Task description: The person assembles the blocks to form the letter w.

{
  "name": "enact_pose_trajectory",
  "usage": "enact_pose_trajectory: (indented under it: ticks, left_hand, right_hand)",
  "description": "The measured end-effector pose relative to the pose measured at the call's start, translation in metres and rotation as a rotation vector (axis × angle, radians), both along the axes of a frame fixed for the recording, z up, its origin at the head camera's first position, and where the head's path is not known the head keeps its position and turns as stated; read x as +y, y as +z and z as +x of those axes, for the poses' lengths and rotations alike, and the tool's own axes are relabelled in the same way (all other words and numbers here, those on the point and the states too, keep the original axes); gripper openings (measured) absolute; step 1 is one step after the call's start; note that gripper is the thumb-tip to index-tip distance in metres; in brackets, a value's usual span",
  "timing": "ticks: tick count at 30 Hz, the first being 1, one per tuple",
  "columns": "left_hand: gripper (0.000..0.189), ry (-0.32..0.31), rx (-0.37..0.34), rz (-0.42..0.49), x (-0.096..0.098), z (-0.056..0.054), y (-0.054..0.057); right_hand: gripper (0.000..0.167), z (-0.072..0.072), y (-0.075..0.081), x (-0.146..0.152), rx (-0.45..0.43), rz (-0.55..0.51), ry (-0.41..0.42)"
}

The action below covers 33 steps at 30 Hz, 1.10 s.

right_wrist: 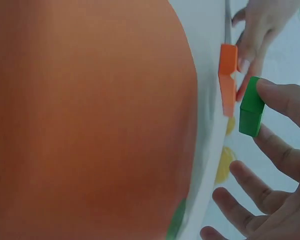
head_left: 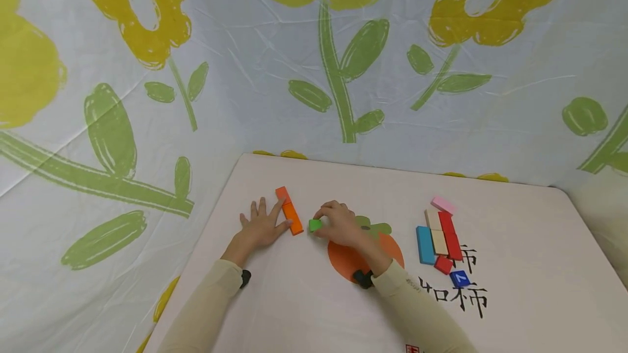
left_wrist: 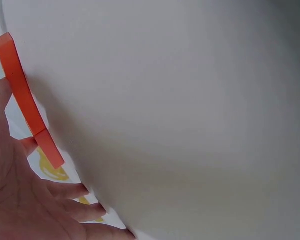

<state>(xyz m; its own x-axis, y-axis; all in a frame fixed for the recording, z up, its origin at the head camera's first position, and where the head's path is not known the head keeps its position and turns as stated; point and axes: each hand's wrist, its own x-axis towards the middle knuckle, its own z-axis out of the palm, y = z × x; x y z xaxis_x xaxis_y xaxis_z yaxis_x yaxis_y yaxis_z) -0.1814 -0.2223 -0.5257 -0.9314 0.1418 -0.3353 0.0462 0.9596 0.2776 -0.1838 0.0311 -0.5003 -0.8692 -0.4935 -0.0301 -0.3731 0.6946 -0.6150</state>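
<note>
Two orange blocks lie end to end in the left part of the table: a longer one (head_left: 294,219) nearer me and a shorter, redder one (head_left: 282,194) beyond it. My left hand (head_left: 257,229) is spread flat beside them, thumb against the longer block (left_wrist: 21,92) and index fingertip at the shorter block (left_wrist: 50,150). Just right of the row, my right hand (head_left: 340,224) pinches a small green block (head_left: 315,225) between thumb and index finger. In the right wrist view two faces of this green block (right_wrist: 251,107) show, and the other fingers are spread.
At the right lies a group of blocks: a blue one (head_left: 425,245), cream ones (head_left: 439,242), red ones (head_left: 452,236), a pink one (head_left: 444,204) and a dark blue cube (head_left: 460,278) with a white mark. A printed persimmon (head_left: 343,259) lies under my right wrist. Flowered cloth (head_left: 275,102) hangs behind.
</note>
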Motion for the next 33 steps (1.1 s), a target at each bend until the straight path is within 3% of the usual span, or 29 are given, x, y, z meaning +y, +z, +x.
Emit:
enact_pose_trajectory:
  ticks: [9,33]
  left_hand:
    - [0.08,0.006,0.001,0.008,0.001,0.002,0.004]
    - [0.079,0.001,0.007,-0.015,0.003,0.002,0.001]
  right_hand:
    - [0.024,0.003,-0.009,-0.012,-0.029,0.045,0.017]
    - [0.028,0.01,-0.013,-0.021,0.017,0.128,-0.016]
